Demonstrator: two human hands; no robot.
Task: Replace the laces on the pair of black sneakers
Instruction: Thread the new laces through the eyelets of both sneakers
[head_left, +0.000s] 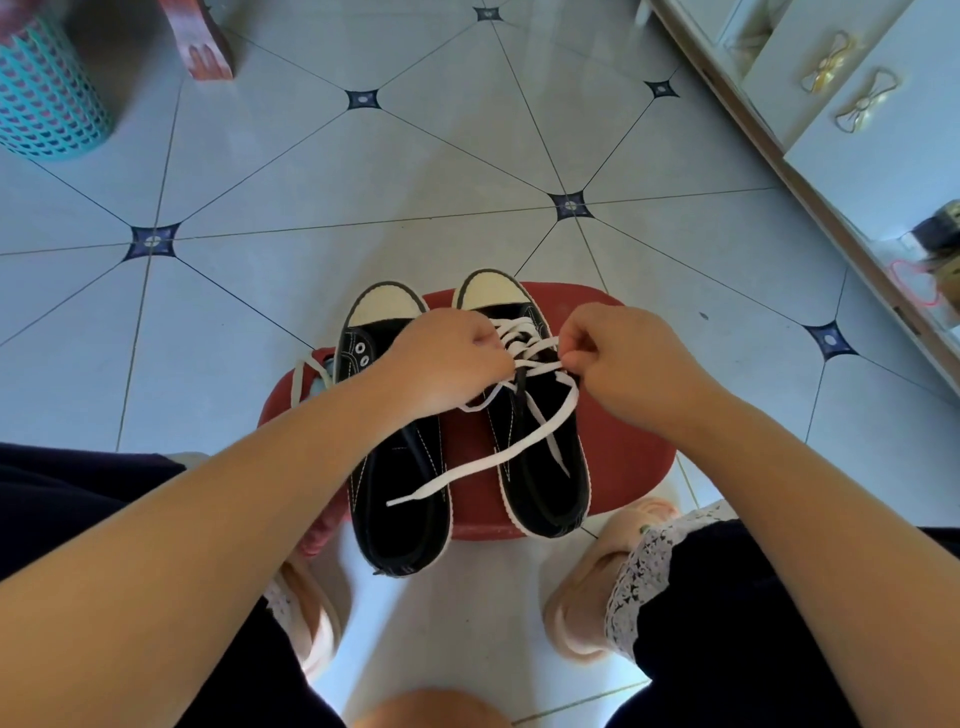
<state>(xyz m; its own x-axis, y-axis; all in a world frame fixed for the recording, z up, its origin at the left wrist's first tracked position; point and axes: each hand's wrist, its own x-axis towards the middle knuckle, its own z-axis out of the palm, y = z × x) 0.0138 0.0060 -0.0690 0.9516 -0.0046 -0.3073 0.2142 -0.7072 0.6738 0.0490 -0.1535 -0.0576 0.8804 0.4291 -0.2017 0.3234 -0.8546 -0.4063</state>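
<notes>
Two black sneakers with cream toe caps stand side by side on a red stool (628, 457). The left sneaker (395, 488) has bare eyelets and no lace. The right sneaker (540, 452) carries a white lace (519, 452) threaded through its front eyelets, its loose ends trailing back over both shoes. My left hand (452, 358) pinches the lace at the shoe's tongue. My right hand (618, 358) pinches the lace at the right eyelet row. Another pale lace (306, 374) lies off the stool's left edge.
Tiled floor (363, 182) spreads ahead. A teal mesh basket (47, 93) and a red stool leg (202, 47) sit at the far left. A white cabinet (857, 130) runs along the right. My knees and slippered feet flank the stool.
</notes>
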